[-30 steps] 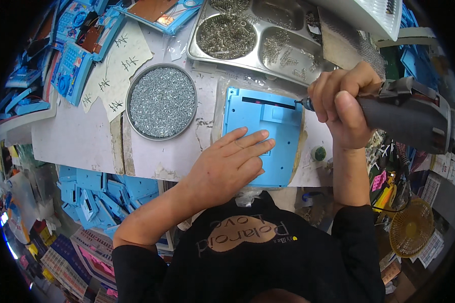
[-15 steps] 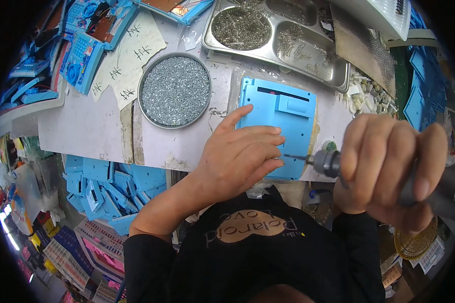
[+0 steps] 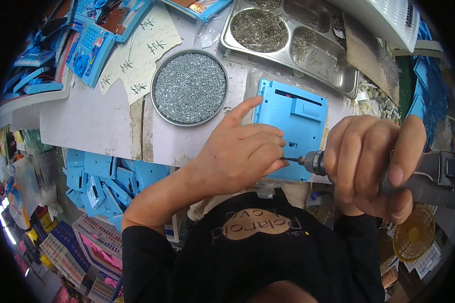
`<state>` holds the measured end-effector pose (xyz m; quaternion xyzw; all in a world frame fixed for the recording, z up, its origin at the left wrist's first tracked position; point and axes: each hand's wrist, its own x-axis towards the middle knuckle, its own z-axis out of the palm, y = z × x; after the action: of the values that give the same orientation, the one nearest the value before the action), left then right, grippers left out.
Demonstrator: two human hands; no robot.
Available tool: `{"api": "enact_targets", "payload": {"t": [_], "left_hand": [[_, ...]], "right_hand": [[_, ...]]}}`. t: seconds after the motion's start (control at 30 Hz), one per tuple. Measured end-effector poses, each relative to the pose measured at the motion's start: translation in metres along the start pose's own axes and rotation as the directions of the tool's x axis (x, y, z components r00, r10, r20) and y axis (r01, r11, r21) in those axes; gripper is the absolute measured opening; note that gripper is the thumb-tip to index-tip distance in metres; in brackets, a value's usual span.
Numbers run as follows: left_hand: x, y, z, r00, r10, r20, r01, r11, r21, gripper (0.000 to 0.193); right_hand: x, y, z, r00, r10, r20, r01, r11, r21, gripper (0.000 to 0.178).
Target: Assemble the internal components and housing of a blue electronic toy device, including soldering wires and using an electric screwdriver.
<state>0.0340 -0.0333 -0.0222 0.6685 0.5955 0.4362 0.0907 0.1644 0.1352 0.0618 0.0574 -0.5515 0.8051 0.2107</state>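
A light blue plastic casing (image 3: pixel 308 129) lies on the worktable, with a long dark slot, a raised block and small holes. My left hand (image 3: pixel 245 151) rests over its left side. One finger stretches to the casing's upper left edge, while the thumb and nearest fingers pinch together beside the driver bit. Whatever sits between those fingertips is hidden. My right hand (image 3: pixel 371 161) wraps round a dark grey electric screwdriver (image 3: pixel 316 162), held sideways above the right part of the casing. Its thin bit points left and reaches my left fingertips.
A round tin of silver screws (image 3: pixel 189 88) stands left of the casing. Behind is a steel compartment tray (image 3: pixel 346 83) with small metal parts. Blue casings with printed keys (image 3: pixel 91 55) lie far left; more blue panels (image 3: pixel 111 182) are piled below the table. A yellow basket (image 3: pixel 414 232) is lower right.
The screwdriver has moved left, its bit now at my left fingertips. My left hand keeps its pinch on the casing. The view has shifted, so the table's things appear farther right.
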Motion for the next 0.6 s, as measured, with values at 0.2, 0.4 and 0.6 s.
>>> {"api": "enact_targets", "payload": {"t": [0.2,0.4,0.6], "left_hand": [[0.000,0.000,-0.009,1.000,-0.007,-0.004,0.007,0.998,-0.068,0.021],[-0.004,-0.001,-0.002,0.989,-0.066,-0.132,0.027,0.961,-0.277,0.022],[0.005,-0.009,-0.013,0.999,0.046,-0.001,-0.045,0.979,-0.201,0.020]], "right_hand": [[0.003,0.007,-0.003,1.000,-0.021,-0.022,0.022,0.999,0.040,0.029],[0.005,0.010,0.001,0.983,-0.161,-0.086,0.174,0.970,0.169,0.028],[0.011,0.001,0.008,0.999,-0.006,-0.050,0.007,1.000,0.024,0.028]]}}
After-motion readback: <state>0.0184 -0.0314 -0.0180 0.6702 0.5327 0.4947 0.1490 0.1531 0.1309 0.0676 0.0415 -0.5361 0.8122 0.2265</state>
